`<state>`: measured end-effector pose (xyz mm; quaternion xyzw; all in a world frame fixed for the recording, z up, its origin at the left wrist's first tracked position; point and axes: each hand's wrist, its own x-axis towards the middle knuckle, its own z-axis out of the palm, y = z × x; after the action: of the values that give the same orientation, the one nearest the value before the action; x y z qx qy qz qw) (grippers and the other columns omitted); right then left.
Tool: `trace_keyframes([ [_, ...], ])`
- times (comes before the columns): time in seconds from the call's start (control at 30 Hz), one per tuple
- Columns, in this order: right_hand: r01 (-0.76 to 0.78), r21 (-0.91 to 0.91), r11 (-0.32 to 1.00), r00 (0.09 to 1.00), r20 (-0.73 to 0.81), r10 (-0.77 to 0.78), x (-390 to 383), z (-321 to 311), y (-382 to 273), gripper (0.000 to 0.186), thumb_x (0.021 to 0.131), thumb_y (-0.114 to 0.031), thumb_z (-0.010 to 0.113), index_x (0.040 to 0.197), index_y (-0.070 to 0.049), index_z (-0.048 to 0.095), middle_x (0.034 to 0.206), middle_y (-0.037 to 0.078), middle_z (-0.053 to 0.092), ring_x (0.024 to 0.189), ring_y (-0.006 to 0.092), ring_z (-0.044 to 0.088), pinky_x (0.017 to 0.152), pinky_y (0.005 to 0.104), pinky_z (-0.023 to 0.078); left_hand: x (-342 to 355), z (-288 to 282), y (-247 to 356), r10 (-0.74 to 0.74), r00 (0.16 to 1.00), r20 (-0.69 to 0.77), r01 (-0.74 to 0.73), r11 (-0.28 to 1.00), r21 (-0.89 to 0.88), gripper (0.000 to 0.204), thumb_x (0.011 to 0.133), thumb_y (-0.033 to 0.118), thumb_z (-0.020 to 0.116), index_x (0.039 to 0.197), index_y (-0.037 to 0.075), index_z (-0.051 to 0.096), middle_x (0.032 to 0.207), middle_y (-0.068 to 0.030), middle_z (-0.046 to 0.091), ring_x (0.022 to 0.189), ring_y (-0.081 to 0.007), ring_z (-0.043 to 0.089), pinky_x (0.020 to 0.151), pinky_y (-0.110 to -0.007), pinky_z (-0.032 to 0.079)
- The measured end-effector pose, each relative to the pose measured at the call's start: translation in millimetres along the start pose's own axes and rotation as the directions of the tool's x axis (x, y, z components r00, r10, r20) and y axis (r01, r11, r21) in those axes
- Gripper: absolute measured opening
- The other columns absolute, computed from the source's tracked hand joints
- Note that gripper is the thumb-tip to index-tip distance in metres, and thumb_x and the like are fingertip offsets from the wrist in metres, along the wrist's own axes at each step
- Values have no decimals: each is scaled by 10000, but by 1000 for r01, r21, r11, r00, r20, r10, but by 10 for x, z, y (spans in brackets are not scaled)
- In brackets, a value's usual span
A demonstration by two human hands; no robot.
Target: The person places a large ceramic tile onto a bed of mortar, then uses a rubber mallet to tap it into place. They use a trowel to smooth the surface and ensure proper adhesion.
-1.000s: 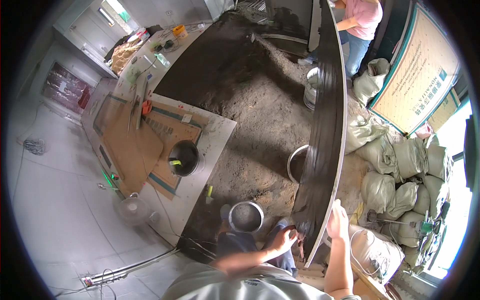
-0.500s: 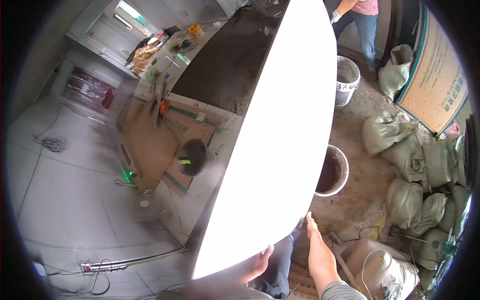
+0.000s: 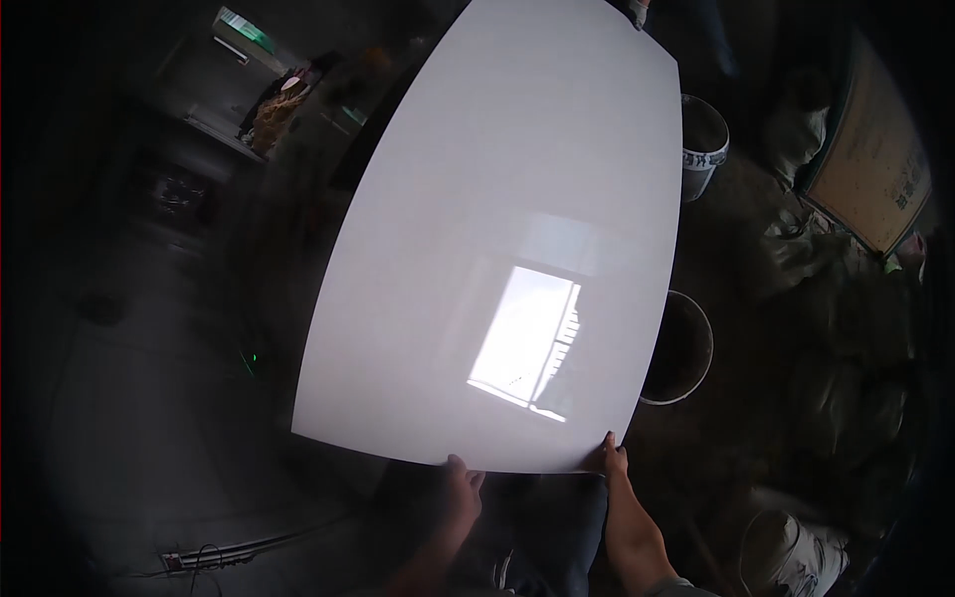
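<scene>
Hands share the near edge of a large glossy white tile (image 3: pixel 497 239): the left hand (image 3: pixel 460 490) curls up under that edge near its middle, and the right hand (image 3: pixel 615 466) grips the near right corner, fingers clenched on the rim. Held flat over the dim floor, just beside two buckets (image 3: pixel 678 348), the tile probably handles best kept level, with a firm grip, since it could flex or slip.
</scene>
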<state>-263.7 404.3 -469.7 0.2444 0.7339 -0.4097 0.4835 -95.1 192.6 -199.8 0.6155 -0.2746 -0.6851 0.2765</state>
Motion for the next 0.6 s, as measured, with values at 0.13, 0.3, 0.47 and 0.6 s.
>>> trace_keyframes([
  [0.13, 22, -56, 998, 956, -291, -37, 130, 198, 167, 1020, 732, -748, 680, 1250, 119, 536, 1258, 281, 595, 1205, 385, 562, 1019, 426, 432, 883, -144, 130, -160, 984, -84, 165, 984, 63, 286, 1037, 379, 475, 1055, 111, 573, 828, 4, 531, 710, -127, 466, 836, -336, 495],
  [0.3, -5, 29, 1000, 945, -327, 14, -278, 226, 166, 850, 752, -667, 739, 1124, 81, 587, 976, 196, 674, 861, 294, 648, 740, 399, 534, 1708, -335, 220, -309, 951, -4, 308, 948, 86, 240, 1029, 352, 471, 1090, 130, 537, 862, -12, 527, 711, -134, 477, 706, -303, 510],
  [0.47, -46, -13, 999, 926, -375, 38, -639, 260, 123, 751, 775, -632, 751, 1021, 62, 603, 892, 150, 651, 783, 256, 612, 667, 414, 529, 2164, -259, 755, -417, 908, 45, 395, 886, 244, 496, 985, 485, 531, 1323, 133, 445, 1154, -77, 595, 941, -190, 594, 824, -355, 490],
  [0.6, -122, -62, 991, 913, -398, 87, -1555, 259, -443, 698, 815, -600, 729, 1053, 46, 609, 931, 141, 655, 808, 274, 615, 716, 444, 533, 2332, -241, 908, -383, 924, -10, 366, 873, 324, 572, 972, 513, 542, 1326, 77, 432, 1156, -89, 591, 1000, -197, 571, 821, -355, 487],
])
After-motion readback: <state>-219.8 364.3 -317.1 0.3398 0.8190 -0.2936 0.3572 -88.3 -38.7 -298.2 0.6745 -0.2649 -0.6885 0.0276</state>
